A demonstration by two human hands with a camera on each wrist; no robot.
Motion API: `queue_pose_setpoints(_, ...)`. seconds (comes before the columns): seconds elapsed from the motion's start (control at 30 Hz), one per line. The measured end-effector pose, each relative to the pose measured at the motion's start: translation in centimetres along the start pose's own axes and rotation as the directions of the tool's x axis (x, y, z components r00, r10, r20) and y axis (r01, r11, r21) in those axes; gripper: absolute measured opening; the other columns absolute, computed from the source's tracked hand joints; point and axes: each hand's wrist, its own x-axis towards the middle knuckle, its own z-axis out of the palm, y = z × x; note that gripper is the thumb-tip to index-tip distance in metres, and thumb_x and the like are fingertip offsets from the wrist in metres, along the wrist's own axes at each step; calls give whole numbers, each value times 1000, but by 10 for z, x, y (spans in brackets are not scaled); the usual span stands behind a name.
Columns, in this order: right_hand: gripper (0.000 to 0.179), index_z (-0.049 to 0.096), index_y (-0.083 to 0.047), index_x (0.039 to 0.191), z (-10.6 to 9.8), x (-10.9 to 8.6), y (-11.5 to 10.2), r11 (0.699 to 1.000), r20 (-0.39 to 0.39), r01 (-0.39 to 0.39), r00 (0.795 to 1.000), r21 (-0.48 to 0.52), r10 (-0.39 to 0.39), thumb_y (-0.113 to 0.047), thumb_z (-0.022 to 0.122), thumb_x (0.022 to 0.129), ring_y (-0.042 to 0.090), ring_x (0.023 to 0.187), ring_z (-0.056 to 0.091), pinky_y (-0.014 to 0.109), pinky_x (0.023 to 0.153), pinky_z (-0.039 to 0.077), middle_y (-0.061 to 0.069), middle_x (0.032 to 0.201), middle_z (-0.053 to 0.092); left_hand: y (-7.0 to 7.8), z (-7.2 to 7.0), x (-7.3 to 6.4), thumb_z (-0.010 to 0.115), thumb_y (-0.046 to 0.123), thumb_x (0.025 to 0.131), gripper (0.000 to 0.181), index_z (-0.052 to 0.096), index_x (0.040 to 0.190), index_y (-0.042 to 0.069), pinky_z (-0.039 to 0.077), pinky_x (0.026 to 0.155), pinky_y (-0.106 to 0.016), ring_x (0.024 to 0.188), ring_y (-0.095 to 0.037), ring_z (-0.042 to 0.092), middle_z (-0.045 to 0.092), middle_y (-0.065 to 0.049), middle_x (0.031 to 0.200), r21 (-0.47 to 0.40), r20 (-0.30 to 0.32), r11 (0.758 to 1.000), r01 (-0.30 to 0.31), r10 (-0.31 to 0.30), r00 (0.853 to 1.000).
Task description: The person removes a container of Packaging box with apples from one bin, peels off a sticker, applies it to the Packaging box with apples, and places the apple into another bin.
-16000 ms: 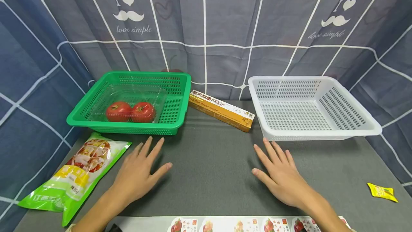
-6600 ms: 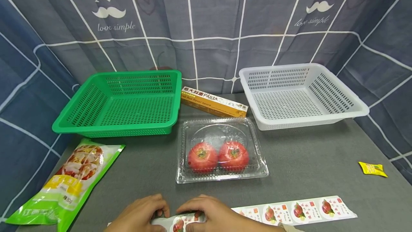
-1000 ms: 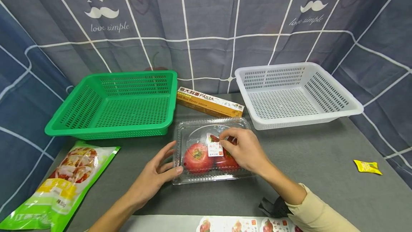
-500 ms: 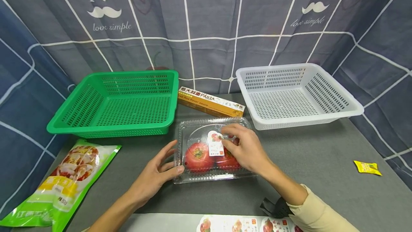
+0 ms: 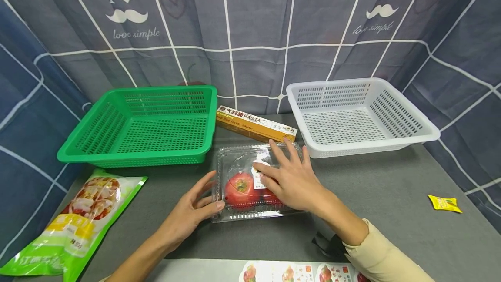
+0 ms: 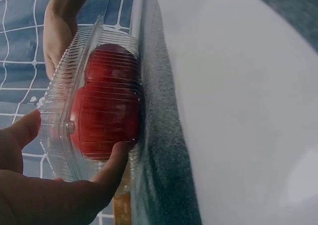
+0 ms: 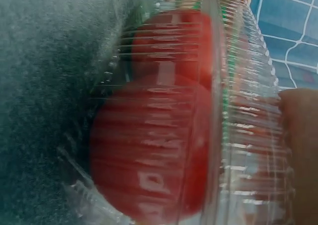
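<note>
A clear plastic clamshell box [image 5: 228, 214] with two tomatoes [image 5: 239, 189] inside lies on the grey table, lid down. My left hand [image 5: 192, 206] grips its left side, the thumb near the front corner; the left wrist view shows thumb and finger [image 6: 113, 168] spanning that side. On the lid is a white sticker [image 5: 258, 182] with red print, its top partly covered. My right hand [image 5: 295, 182] rests on the lid with fingers spread, the index finger and thumb touching the sticker. That hand also hides most of the right tomato.
Behind stand a green basket [image 5: 133, 159], a pasta box [image 5: 254, 125] and a white basket [image 5: 375, 146]. A green food bag [image 5: 74, 225] lies left, a yellow packet [image 5: 445, 203] right. A sticker strip [image 5: 199, 271] runs along the front edge.
The right hand has gone from pinching the sticker's upper edge to lying with spread fingers on the lid and sticker. Sixteen seconds ago the box was in the green basket.
</note>
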Motion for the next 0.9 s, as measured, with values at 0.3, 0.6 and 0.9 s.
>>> queue_pose_setpoints(0.3,51,47,-30,148,3,-1,0,999,54,-42,998,-4,42,-51,41,103,35,148,7,72,107,13,7,163,18,-2,4,-2,73,16,91,81,26,157,24,51,93,-41,129,-34,48,22,-22,158,-63,-5,998,31,-31,999)
queue_pose_setpoints(0.6,36,73,-8,119,11,-3,17,978,-232,36,973,205,13,-31,66,92,36,141,32,63,111,22,16,146,48,0,7,-2,69,15,93,82,20,159,20,50,95,-40,132,-37,44,15,-23,159,-70,8,997,13,-13,1000)
queue_pose_setpoints(0.9,37,69,-30,128,10,-5,21,977,-161,160,977,139,-137,-45,60,95,34,147,15,75,104,17,8,160,27,2,7,-1,69,11,93,83,19,159,19,50,94,-37,130,-34,46,17,-22,159,-88,17,996,20,-18,1000)
